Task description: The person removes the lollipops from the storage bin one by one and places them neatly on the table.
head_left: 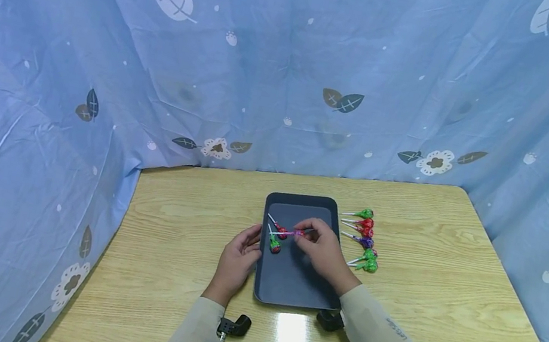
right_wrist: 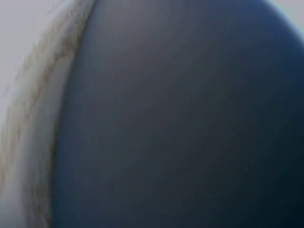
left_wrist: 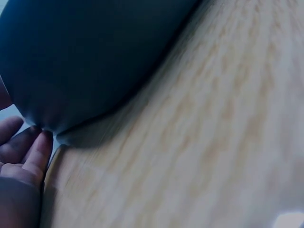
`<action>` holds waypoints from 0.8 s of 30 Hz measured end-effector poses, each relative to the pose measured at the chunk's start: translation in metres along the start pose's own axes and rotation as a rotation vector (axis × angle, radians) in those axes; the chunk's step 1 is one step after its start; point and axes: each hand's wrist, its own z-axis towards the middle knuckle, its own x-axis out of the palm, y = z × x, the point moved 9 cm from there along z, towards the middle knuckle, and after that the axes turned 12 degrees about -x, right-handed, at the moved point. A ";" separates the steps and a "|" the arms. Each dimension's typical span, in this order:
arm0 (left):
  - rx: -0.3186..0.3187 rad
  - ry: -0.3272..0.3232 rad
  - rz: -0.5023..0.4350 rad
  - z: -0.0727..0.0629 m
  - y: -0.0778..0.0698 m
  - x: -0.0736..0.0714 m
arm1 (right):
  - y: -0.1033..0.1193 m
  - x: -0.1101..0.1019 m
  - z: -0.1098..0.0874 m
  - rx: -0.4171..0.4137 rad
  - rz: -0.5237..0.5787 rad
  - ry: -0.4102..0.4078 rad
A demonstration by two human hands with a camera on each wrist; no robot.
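A dark grey tray (head_left: 296,280) lies on the table, with a red lollipop (head_left: 282,231) and a green lollipop (head_left: 275,246) inside near its left wall. Over the tray, my right hand (head_left: 321,250) pinches a pink-purple lollipop (head_left: 299,233) by its head, its white stick pointing left across the other two. My left hand (head_left: 237,258) rests against the tray's left side, fingers loosely bent at the rim. In the left wrist view its fingertips touch the outer wall of the tray (left_wrist: 90,57). The right wrist view holds mostly the tray's dark surface (right_wrist: 175,118); the hand is outside it.
Right of the tray, several lollipops lie in a column: green (head_left: 366,213), red (head_left: 367,223), purple (head_left: 367,243), and more green (head_left: 370,266) at the near end. The wooden table (head_left: 176,239) meets a blue patterned curtain (head_left: 279,75) behind and at both sides.
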 end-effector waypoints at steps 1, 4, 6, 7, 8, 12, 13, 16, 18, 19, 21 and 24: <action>0.000 -0.001 0.000 0.000 0.000 0.000 | 0.000 -0.002 0.000 0.005 0.002 -0.002; -0.005 -0.010 0.004 0.000 0.000 0.000 | -0.001 -0.009 0.000 0.016 0.003 -0.009; -0.005 -0.011 0.002 0.000 0.000 0.000 | -0.002 -0.013 -0.001 0.021 0.009 -0.014; -0.005 -0.011 0.002 0.000 0.000 0.000 | -0.001 -0.015 -0.001 0.024 0.015 -0.015; -0.003 -0.011 0.000 0.000 0.000 0.000 | -0.001 -0.017 -0.001 0.023 0.016 -0.019; 0.003 -0.007 -0.003 0.000 0.001 -0.001 | 0.000 -0.026 -0.003 0.032 0.027 -0.035; 0.003 -0.005 -0.005 0.000 0.001 -0.001 | 0.001 -0.029 -0.004 0.037 0.026 -0.040; 0.008 -0.002 -0.001 0.001 0.003 -0.001 | 0.001 -0.036 -0.006 0.045 0.025 -0.056; 0.017 0.000 0.003 0.001 0.003 -0.002 | 0.002 -0.040 -0.007 0.043 0.027 -0.065; 0.022 0.001 0.004 0.001 0.003 -0.002 | 0.003 -0.042 -0.007 0.041 0.030 -0.069; 0.029 0.000 0.005 0.002 0.003 -0.002 | 0.004 -0.046 -0.008 0.035 0.043 -0.079; 0.035 0.000 0.005 0.002 0.002 -0.002 | 0.005 -0.052 -0.010 0.029 0.072 -0.092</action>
